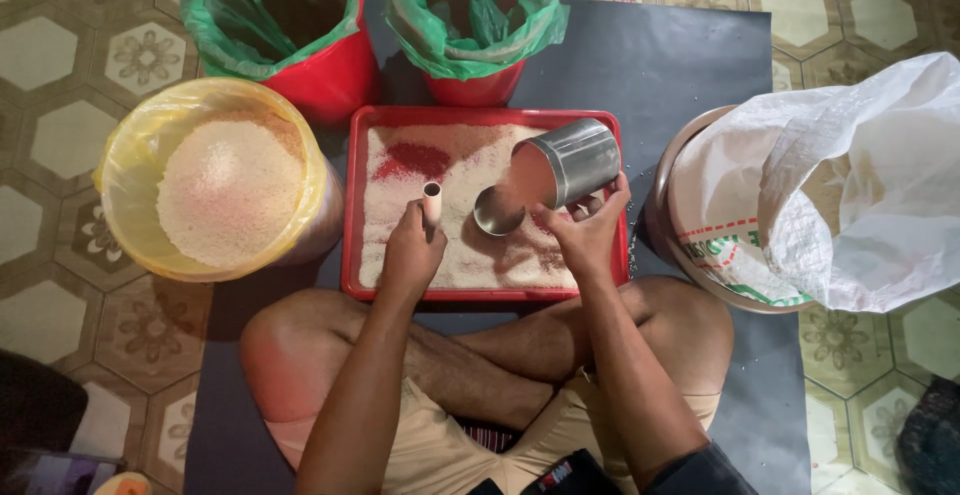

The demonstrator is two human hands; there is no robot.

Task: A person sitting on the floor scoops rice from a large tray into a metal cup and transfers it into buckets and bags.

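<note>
My right hand (588, 232) grips a shiny metal can (568, 163), tipped on its side with its mouth facing left, over a red tray (352, 205). The tray holds pale grains with a patch of red powder (412, 161). A small metal funnel or cup (497, 212) sits just below the can's mouth. My left hand (412, 251) holds a short pale tube (432, 202) upright above the tray's middle. I sit cross-legged on a dark mat (660, 55) right behind the tray.
A tub lined with yellow plastic (128, 170), full of pale grains, stands left of the tray. Two red buckets with green liners (335, 80) (478, 90) stand behind it. A round basin holding a white woven sack (860, 185) is at the right. Patterned tiles surround the mat.
</note>
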